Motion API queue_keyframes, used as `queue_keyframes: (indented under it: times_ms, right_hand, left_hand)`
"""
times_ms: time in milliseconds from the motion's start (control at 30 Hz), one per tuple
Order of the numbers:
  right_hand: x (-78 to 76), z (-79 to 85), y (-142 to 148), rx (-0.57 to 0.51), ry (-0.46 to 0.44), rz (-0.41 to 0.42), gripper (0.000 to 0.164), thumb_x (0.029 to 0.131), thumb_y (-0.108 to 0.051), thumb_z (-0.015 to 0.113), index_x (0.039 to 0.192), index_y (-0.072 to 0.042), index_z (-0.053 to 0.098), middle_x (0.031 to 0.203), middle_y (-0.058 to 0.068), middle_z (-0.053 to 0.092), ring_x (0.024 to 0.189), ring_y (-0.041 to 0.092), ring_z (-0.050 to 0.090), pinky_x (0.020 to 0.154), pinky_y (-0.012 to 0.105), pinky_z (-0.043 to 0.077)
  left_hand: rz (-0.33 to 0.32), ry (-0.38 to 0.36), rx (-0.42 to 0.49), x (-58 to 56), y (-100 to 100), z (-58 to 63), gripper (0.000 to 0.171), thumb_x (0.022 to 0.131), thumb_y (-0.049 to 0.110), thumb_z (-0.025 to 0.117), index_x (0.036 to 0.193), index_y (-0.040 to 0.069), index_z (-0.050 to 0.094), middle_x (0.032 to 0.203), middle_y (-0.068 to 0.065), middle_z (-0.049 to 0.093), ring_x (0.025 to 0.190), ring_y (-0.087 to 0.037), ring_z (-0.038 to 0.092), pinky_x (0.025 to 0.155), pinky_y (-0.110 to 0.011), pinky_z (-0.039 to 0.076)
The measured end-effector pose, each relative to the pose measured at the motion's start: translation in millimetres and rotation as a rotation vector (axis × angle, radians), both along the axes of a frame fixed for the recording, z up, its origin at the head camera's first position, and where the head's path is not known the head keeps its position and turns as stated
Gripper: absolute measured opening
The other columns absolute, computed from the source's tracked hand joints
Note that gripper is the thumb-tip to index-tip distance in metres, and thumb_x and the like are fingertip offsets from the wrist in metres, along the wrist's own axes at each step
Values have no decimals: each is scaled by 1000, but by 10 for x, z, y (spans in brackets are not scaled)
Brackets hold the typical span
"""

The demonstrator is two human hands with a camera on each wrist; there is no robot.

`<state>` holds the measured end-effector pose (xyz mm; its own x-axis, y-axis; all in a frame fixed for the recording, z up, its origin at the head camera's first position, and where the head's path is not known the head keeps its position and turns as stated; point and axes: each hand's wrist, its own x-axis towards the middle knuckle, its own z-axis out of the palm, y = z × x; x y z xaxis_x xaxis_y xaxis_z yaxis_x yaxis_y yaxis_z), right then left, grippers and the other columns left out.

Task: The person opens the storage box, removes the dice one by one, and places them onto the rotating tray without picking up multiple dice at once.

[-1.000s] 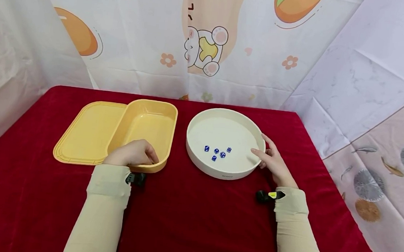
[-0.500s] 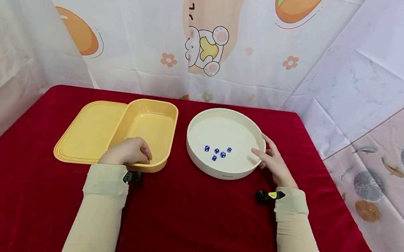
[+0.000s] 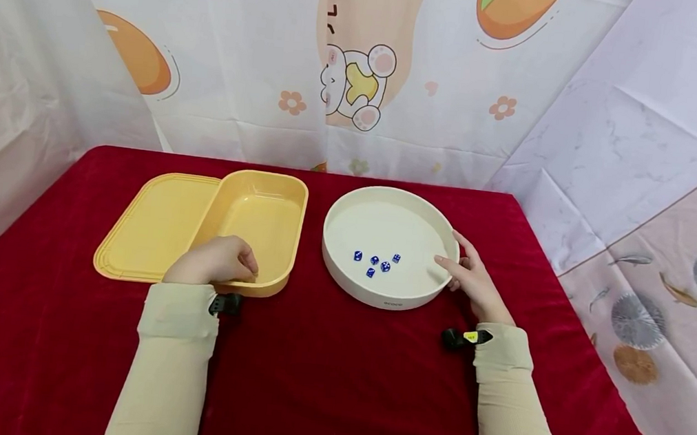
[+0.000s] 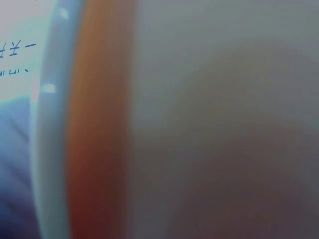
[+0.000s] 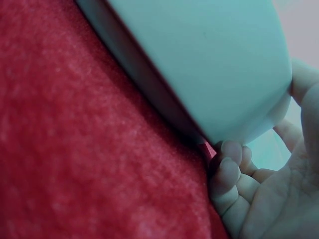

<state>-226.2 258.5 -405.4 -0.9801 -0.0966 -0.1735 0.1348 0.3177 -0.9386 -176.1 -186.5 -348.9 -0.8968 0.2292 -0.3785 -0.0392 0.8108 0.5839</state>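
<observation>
In the head view my left hand (image 3: 214,261) reaches over the near wall of a yellow rectangular box (image 3: 298,241). Its fingers bend down inside, and the fingertips are mostly hidden, so I cannot tell whether they hold anything. The left wrist view is blurred by a close surface. My right hand (image 3: 470,276) grips the right side of a round cream tray (image 3: 392,230), thumb over the rim and fingers outside against the wall. In the right wrist view, curled fingers (image 5: 227,172) touch the tray's lower edge. Several blue dice (image 3: 386,266) lie inside the tray.
A flat yellow lid (image 3: 154,228) lies left of the box, partly under or against its side. Red cloth (image 3: 340,382) covers the table. A printed curtain (image 3: 244,63) hangs behind the table's back edge.
My left hand has shifted slightly to the left and toward me within the box. The right hand, tray and dice stay as they were.
</observation>
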Motion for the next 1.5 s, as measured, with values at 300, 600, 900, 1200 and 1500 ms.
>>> queue_keyframes:
  times_ms: [300, 600, 900, 1200, 1500]
  right_hand:
    - [-4, -16, 6, -6, 9, 6, 81, 94, -33, 66, 159, -28, 18, 95, 3, 49, 60, 6, 49, 63, 22, 47]
    - [-8, -9, -2, -8, 3, 5, 82, 94, -33, 67, 159, -28, 17, 95, 4, 49, 59, 6, 48, 62, 22, 47]
    - [5, 5, -1, -18, -4, 3, 82, 94, -32, 67, 159, -29, 17, 94, 4, 48, 59, 7, 48, 62, 23, 46]
    - [5, 8, -1, -19, -4, 2, 82, 94, -31, 67, 159, -29, 17, 93, 3, 47, 59, 8, 47, 62, 23, 45]
    - [3, 9, -3, -17, -2, 4, 82, 94, -32, 67, 159, -29, 17, 94, 4, 48, 60, 8, 48, 62, 23, 46]
  left_hand:
    - [-188, 97, 50, -88, 157, -59, 17, 91, 9, 62, 100, 7, 75, 100, -7, 74, 91, -20, 60, 81, -33, 48]
    - [-123, 86, 81, -109, 251, -71, 21, 91, 8, 61, 106, 4, 75, 105, -9, 73, 90, -20, 57, 82, -32, 47]
    - [82, 142, 231, -108, 274, -27, 30, 95, 18, 65, 119, 1, 68, 117, -17, 67, 90, -24, 73, 86, -38, 56]
    - [178, 210, 255, -113, 300, 33, 32, 94, 21, 66, 122, 7, 68, 125, -15, 65, 102, -28, 69, 89, -40, 53]
    - [205, 362, 301, -117, 479, 10, 27, 91, 8, 67, 118, 5, 70, 122, -16, 65, 102, -30, 68, 83, -39, 56]
